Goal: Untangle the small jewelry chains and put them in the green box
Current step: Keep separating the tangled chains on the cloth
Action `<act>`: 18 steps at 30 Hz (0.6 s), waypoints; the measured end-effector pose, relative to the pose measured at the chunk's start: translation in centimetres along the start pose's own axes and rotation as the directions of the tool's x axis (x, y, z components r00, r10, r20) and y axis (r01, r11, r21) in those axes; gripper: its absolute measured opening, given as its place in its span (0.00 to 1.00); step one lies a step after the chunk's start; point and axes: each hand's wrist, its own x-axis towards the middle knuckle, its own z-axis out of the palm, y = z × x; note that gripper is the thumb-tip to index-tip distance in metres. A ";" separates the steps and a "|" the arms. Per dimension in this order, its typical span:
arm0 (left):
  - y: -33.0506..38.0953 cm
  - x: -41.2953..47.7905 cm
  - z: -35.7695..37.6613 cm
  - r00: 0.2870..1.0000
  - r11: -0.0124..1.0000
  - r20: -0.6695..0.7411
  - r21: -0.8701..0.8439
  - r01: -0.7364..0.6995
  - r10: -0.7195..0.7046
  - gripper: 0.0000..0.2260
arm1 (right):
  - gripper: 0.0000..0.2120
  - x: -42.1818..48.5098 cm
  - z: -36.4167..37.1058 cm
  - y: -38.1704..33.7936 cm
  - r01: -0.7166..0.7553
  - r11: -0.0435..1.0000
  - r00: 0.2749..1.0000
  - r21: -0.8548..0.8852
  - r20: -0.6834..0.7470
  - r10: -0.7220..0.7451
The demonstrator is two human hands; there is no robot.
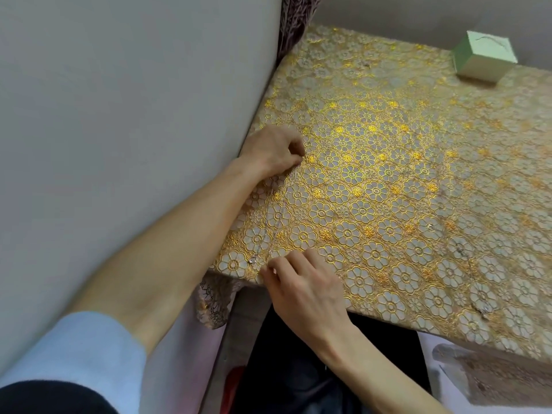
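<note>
A thin silver chain (276, 213) lies stretched along the left edge of the gold floral tablecloth (388, 174). My left hand (274, 150) pinches its far end with curled fingers. My right hand (304, 288) pinches the near end at the table's front corner, beside a small sparkling pendant (254, 259). The green box (484, 56) stands at the far right corner with a fine chain draped on its top. More small jewelry pieces (461, 251) lie on the cloth at the right, hard to make out against the pattern.
A pale wall (119, 115) runs close along the table's left side. Another small pendant (482, 309) lies near the front right edge. A lace-covered object (493, 375) sits below the table at lower right.
</note>
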 end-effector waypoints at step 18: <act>9.1 -8.5 3.0 0.988 0.989 0.116 0.092 -0.116 0.105 0.14 | 0.08 -7.1 -8.0 8.8 -0.368 0.918 0.929 0.146 0.103 0.356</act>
